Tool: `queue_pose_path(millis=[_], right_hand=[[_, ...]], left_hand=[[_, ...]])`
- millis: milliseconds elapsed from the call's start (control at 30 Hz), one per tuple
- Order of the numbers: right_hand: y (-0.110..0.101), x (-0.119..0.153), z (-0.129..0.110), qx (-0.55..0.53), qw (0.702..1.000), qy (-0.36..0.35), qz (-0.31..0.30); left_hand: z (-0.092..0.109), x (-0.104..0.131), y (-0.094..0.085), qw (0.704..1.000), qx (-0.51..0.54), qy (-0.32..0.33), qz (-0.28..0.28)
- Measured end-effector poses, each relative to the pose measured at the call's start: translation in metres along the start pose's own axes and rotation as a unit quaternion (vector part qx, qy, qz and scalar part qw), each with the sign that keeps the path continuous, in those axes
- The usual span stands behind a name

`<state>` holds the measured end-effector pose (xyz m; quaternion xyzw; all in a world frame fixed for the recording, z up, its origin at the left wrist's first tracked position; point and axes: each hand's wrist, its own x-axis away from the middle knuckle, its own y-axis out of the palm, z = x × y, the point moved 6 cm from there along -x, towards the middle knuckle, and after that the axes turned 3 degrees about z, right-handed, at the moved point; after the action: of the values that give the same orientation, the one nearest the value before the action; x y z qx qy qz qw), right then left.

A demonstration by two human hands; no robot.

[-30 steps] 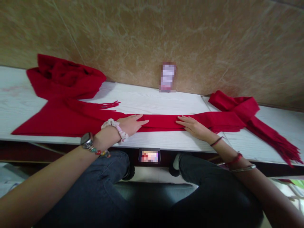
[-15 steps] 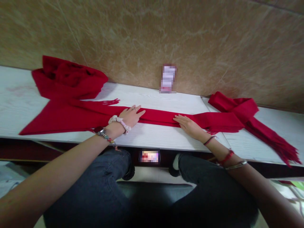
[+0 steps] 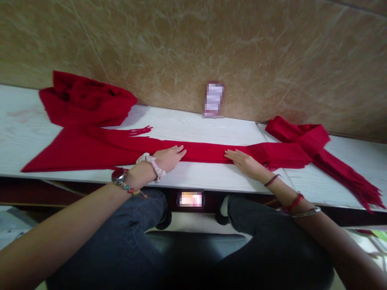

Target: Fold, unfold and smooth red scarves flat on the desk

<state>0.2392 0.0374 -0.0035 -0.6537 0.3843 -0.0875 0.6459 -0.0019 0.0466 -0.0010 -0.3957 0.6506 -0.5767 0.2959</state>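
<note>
A long red cloth (image 3: 205, 152) with fringed ends lies in a flat, narrow strip across the white tabletop (image 3: 205, 175). My left hand (image 3: 169, 158) rests on the strip left of its middle, fingers apart and pointing right. Farther right, my right hand (image 3: 242, 161) lies on the strip's near edge, its fingers stretched out to the left. The cloth widens on the left beneath a crumpled red bundle (image 3: 87, 100). On the right it meets a folded red piece (image 3: 311, 141) whose fringe reaches the table's front edge.
A blurred phone-like object (image 3: 214, 98) leans against the brown marbled wall (image 3: 187, 48) behind the table. Below the front edge is another blurred screen (image 3: 190, 199), between my knees. My legs are under the table's edge.
My left hand has moved slightly down and its fingers are a little less spread. The strip between my hands looks smoother and flatter. My right hand has shifted slightly right.
</note>
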Motion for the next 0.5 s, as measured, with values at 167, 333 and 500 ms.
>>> queue_pose_path(millis=[167, 333, 500], right_hand=[[0.002, 0.001, 0.0, 0.011, 1.0, 0.002, -0.029], [-0.002, -0.004, -0.002, 0.032, 0.999, 0.043, -0.007], [0.003, -0.01, -0.002, 0.023, 0.998, 0.06, -0.018]], left_hand=[[0.001, 0.001, 0.01, 1.0, -0.012, -0.002, -0.011], [0.0, 0.0, -0.004, 0.999, -0.017, -0.05, 0.005], [0.003, -0.002, -0.017, 0.998, -0.017, -0.05, -0.015]])
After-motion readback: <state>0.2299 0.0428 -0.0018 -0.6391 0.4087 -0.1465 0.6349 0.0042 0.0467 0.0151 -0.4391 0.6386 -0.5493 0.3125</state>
